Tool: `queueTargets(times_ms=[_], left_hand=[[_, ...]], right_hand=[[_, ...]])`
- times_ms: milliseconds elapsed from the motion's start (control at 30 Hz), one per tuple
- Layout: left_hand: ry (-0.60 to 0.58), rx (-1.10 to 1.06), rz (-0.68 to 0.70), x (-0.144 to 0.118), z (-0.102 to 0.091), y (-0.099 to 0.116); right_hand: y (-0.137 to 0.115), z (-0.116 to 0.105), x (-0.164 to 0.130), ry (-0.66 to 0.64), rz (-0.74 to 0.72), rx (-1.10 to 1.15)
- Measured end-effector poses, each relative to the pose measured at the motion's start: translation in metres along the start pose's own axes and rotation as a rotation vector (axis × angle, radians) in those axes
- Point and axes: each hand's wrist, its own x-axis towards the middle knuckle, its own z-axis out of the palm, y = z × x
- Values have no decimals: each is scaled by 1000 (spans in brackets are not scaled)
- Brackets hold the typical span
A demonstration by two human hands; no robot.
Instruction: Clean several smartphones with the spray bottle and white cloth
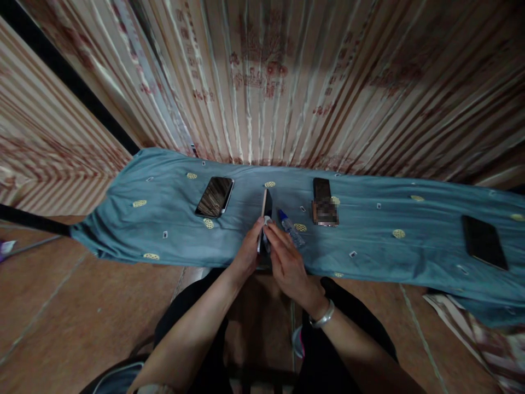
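Note:
My left hand [248, 250] grips a smartphone [267, 203], held on edge so its dark face points right. Against that face my right hand [289, 268] presses with fingers together. A small white wad [267, 220], perhaps cloth or tissue, shows at those fingertips; most of it is hidden. Just right of the hands lies a small clear bottle [294, 232] with a blue cap. Another smartphone [215, 196] rests screen up on the blue cloth to the left.
A blue patterned cloth [176, 241] covers the narrow table. On it, right of the bottle, is a dark phone-like object [322, 189], partly blurred out. A black flat case or phone [484, 242] lies far right. Pleated curtains [262, 120] hang close behind.

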Motion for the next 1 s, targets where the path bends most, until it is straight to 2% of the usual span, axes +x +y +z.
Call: queueTargets(times_ms=[133, 233, 333, 500, 700, 833, 1000], left_hand=[[-114, 67, 59, -4, 3, -10], [-192, 121, 16, -5, 4, -16], [-207, 172, 17, -5, 3, -17], [-185, 356, 179, -1, 0, -17], [-281, 464, 219, -2, -1, -25], [-254, 521, 102, -10, 2, -27], [-200, 486, -18, -16, 6, -28]], right_hand=[[16, -9, 9, 68, 23, -78], [25, -17, 16, 107, 57, -122], [25, -21, 17, 105, 35, -136], [21, -19, 12, 92, -43, -120], [34, -30, 17, 91, -22, -190], [43, -40, 23, 121, 19, -225], [51, -43, 28, 153, 82, -160]])
